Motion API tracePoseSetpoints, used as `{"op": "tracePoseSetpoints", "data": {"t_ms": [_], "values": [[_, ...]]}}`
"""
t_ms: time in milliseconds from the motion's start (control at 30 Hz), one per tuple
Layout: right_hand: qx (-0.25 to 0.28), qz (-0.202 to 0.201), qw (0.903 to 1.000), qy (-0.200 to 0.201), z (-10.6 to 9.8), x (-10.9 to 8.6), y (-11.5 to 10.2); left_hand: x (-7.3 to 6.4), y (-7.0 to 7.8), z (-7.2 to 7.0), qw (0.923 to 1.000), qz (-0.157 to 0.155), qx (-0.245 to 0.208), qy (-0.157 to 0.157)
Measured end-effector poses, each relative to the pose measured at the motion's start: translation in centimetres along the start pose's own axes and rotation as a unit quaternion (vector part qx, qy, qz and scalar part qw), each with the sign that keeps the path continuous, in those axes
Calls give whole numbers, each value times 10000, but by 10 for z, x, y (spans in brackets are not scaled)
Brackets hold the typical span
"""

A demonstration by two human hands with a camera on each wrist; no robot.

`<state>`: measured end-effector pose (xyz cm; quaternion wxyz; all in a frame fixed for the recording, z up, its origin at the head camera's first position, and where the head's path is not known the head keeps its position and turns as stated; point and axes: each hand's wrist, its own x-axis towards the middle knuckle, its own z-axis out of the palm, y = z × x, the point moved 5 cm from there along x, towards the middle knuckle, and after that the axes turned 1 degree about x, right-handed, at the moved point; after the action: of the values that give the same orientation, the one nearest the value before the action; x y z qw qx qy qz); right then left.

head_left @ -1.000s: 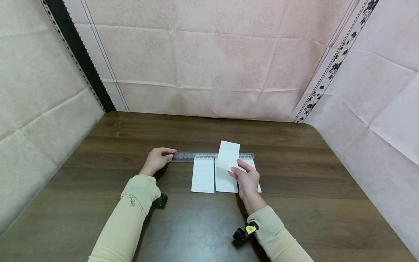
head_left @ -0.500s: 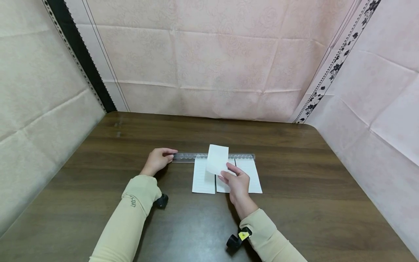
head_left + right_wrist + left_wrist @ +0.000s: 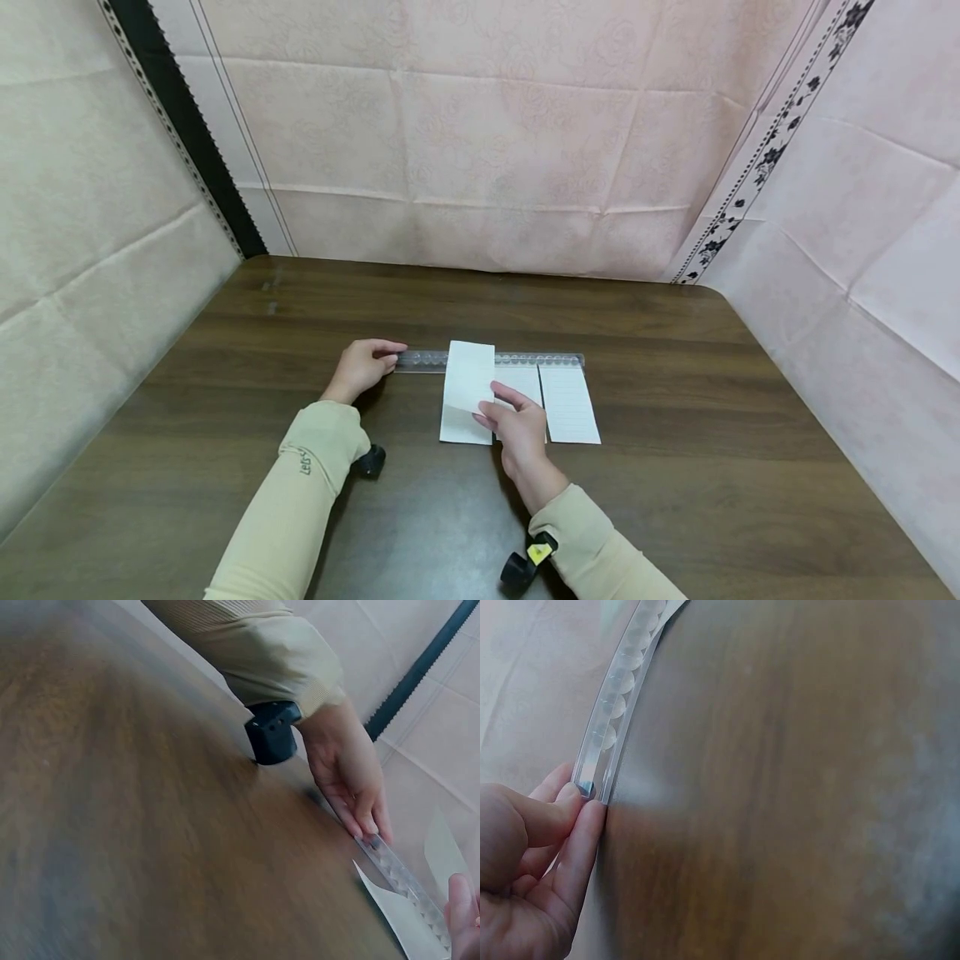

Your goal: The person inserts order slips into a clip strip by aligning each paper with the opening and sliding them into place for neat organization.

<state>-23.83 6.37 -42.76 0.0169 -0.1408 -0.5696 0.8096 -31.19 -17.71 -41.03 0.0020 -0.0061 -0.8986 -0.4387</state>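
A clear plastic ruler with a row of rounded shapes lies crosswise on the table. My left hand pinches its left end between thumb and fingers, as the left wrist view shows the hand close up on the ruler. My right hand holds a small white paper sheet by its right edge, tilted above the left lined sheet and hiding most of it. Beside that lie a middle sheet and a right lined sheet, their top edges at the ruler.
The brown wooden table extends around the sheets on all sides. Pale patterned cloth hangs behind it and at both sides. Black wrist cameras sit at both sleeves, the right one close over the tabletop.
My right hand has carried the white sheet leftward and slightly toward me, from over the middle sheet to over the left one, uncovering the right sheet. The left hand stays on the ruler.
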Motion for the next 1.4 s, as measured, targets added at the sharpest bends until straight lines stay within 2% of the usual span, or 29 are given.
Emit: {"op": "tracePoseSetpoints", "data": {"t_ms": [500,900,1033,1400], "values": [[48,137,9978,-651,22,-21,9,0,0,-2,9999,57,-97,100],[-78,398,9963,-752,36,-33,19,-3,2,-3,9996,58,-226,125],[-74,419,9961,-767,40,-37,22,-1,-1,-2,9996,-63,-233,110],[-94,530,9955,-776,45,-35,24,2,-5,3,9992,-181,-332,128]]}}
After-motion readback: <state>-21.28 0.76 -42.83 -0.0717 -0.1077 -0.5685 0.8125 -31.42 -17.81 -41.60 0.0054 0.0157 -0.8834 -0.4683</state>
